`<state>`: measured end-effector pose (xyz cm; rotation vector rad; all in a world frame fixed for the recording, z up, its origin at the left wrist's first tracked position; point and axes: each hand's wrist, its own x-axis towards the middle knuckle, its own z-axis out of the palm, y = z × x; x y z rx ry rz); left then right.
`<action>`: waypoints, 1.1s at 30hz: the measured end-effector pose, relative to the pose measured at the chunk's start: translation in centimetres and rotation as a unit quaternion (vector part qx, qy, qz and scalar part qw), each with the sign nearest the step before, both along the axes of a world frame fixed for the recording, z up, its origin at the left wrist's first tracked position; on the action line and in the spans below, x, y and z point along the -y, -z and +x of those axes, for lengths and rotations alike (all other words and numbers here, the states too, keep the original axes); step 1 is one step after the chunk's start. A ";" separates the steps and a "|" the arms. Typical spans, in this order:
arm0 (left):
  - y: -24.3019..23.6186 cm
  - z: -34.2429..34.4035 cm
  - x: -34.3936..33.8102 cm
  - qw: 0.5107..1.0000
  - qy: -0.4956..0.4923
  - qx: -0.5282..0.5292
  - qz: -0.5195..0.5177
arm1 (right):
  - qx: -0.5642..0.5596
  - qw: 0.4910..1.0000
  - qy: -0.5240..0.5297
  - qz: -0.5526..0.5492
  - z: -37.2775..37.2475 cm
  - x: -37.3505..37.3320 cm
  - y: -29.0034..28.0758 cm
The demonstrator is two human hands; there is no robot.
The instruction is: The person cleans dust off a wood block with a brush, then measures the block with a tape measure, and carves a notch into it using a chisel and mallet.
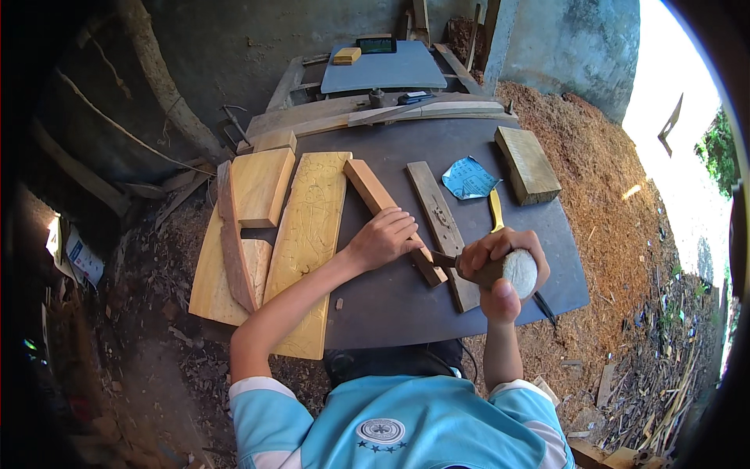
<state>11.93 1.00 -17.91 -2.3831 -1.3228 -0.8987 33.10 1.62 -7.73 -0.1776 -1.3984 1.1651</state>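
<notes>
A reddish-brown wooden bar (pixel 370 186) lies slantwise on the dark table, its near end notched. My left hand (pixel 384 241) grips the bar close to that notch, thumb along its side. In my right hand (pixel 504 270) is a chisel (pixel 444 259), its thick handle ending in a pale rounded butt. The narrow dark blade points left and meets the bar at the notch; its very tip is hard to make out. Partly beneath my right hand's side lies a greyish plank (pixel 434 207) with a dark knot.
A carved yellow board (pixel 312 211) and several wood pieces (pixel 258 184) lie on the left of the table (pixel 367 313). Blue sandpaper (pixel 470 179), a yellow-handled tool (pixel 495 209) and a thick wooden block (pixel 527 166) are at right. Long battens (pixel 375 116) cross the back. Sawdust (pixel 594 187) covers the ground.
</notes>
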 end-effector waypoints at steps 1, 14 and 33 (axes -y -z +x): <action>0.0 0.1 0.0 1.000 0.001 0.001 -0.003 | 0.001 1.000 0.001 -0.003 -0.1 -0.1 0.0; -2.6 -2.8 1.4 0.947 0.017 0.249 -0.202 | 0.007 0.999 -0.028 -0.046 -1.1 0.0 -0.5; -4.6 -3.9 1.7 0.959 -0.043 0.124 -0.251 | -0.022 0.994 -0.106 -0.007 -1.8 -1.6 -0.8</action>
